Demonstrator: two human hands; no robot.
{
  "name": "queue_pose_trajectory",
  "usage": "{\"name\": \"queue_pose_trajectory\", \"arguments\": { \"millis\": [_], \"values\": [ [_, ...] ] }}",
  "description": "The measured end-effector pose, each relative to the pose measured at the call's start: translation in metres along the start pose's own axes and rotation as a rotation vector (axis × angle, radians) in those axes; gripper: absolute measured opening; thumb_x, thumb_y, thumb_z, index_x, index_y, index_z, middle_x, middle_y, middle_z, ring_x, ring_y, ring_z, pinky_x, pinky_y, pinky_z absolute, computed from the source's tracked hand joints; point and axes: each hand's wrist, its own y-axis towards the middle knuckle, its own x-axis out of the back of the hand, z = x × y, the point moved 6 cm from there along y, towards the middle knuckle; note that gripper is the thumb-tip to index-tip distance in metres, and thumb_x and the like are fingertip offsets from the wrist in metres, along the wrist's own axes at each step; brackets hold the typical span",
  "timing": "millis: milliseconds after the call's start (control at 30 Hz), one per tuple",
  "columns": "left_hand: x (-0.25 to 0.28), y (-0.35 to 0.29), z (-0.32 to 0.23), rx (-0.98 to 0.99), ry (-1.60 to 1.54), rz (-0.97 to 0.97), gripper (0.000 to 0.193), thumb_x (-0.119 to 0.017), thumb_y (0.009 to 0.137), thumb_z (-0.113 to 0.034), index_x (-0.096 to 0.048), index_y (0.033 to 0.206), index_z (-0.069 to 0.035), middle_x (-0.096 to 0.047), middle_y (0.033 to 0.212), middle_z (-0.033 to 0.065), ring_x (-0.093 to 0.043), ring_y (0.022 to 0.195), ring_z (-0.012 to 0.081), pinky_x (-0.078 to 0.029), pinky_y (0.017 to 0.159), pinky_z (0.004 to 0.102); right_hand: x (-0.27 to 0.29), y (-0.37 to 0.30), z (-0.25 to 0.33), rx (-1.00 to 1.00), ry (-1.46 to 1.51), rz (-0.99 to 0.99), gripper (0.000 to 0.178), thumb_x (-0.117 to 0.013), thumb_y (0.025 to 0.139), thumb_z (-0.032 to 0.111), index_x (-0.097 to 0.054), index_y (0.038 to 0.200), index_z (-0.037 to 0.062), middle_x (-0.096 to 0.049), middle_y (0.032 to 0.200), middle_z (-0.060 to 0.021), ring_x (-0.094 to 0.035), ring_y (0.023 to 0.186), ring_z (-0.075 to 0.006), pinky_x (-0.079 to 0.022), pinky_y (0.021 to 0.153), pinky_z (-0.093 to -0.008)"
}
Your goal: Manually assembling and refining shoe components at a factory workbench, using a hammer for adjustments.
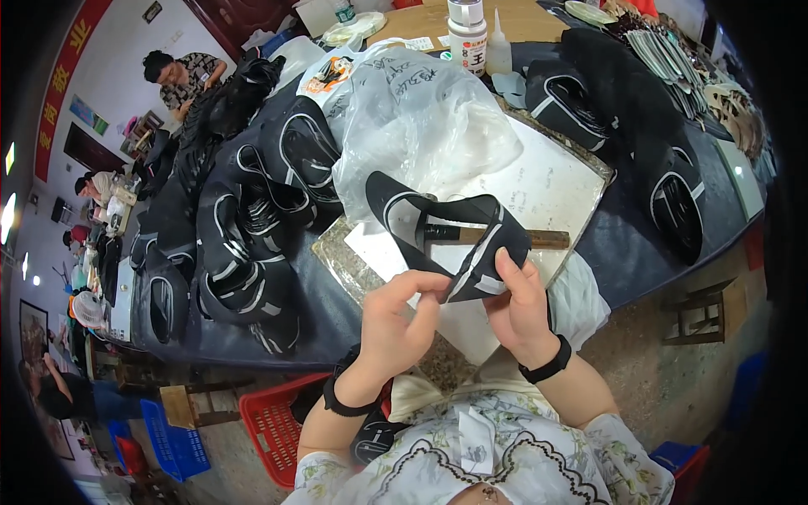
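Between my hands is a black shoe upper (505, 244), bent into a loop with pale grey strips along its inner side. My left hand (397, 324) pinches its lower edge with thumb and fingers closed. On the other side my right hand (520, 310) grips it, thumb on top, close to a small white patch. Below the upper lies a hammer-like tool with a wooden handle (551, 240); part of it is hidden behind the loop. It rests on a white-covered slab (555, 172), partly under a clear plastic bag (421, 126).
Black shoe uppers (244, 286) are heaped at the left, and others (677, 210) lie right. A white glue jar (468, 38) and squeeze bottle (498, 50) stand at the back. A red basket (273, 421) sits below the table's edge. Another person (181, 76) works at far left.
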Motion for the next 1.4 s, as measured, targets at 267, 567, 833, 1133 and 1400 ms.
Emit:
{"name": "queue_pose_trajectory", "arguments": {
  "millis": [267, 567, 833, 1133, 1400],
  "values": [
    [0.004, 0.000, -0.004, 0.148, -0.480, -0.152, 0.008, -0.065, 0.090, -0.006, -0.063, 0.095, 0.001, -0.063, 0.083, -0.0004, -0.056, 0.074, 0.0044, -0.045, 0.068, 0.0199, 0.003, -0.012, -0.009, 0.008, -0.218, 0.005, 0.024, -0.053, 0.099, 0.019, -0.057, 0.116, 0.0015, -0.062, 0.096, -0.0006, -0.057, 0.089, -0.0087, -0.045, 0.085, -0.0250],
    [0.054, -0.025, -0.141, 0.020, 0.214, 0.800, 0.024, -0.083, 0.068, -0.014, -0.067, 0.077, 0.002, -0.064, 0.060, 0.0113, -0.065, 0.051, 0.0237, -0.047, 0.045, 0.0281, -0.124, -0.083, 0.013, 0.264, -0.674, 1.167, 0.036, -0.073, 0.081, 0.027, -0.054, 0.099, 0.0012, -0.058, 0.087, -0.0189, -0.057, 0.086, -0.0383, -0.045, 0.081, -0.0429],
    [0.077, -0.118, -0.070, 0.588, 0.088, 0.502, 0.019, -0.071, 0.083, -0.008, -0.066, 0.098, 0.003, -0.066, 0.078, 0.0116, -0.065, 0.067, 0.0150, -0.052, 0.064, 0.0268, -0.076, -0.120, -0.055, -0.409, -0.766, 0.982, 0.022, -0.059, 0.090, 0.022, -0.061, 0.089, -0.0004, -0.060, 0.075, -0.0193, -0.061, 0.069, -0.0328, -0.046, 0.061, -0.0395],
    [-0.028, -0.097, 0.018, -0.013, 0.246, 0.322, 0.018, -0.071, 0.076, -0.002, -0.062, 0.091, -0.002, -0.060, 0.083, 0.0122, -0.059, 0.076, 0.0309, -0.047, 0.067, 0.0349, 0.026, -0.091, -0.012, -0.128, -1.360, 0.531, 0.012, -0.067, 0.081, 0.010, -0.062, 0.087, 0.0000, -0.062, 0.074, -0.0123, -0.059, 0.065, -0.0241, -0.047, 0.060, -0.0341],
    [-0.015, -0.114, 0.034, -0.208, 0.426, 0.147, 0.020, -0.070, 0.073, -0.001, -0.068, 0.091, -0.008, -0.060, 0.087, 0.0025, -0.054, 0.089, 0.0246, -0.038, 0.079, 0.0367, 0.008, -0.076, -0.022, 0.303, -1.561, 0.827, 0.012, -0.067, 0.073, 0.005, -0.061, 0.084, 0.0054, -0.055, 0.082, -0.0064, -0.053, 0.082, -0.0258, -0.043, 0.074, -0.0365]
  ]
}}
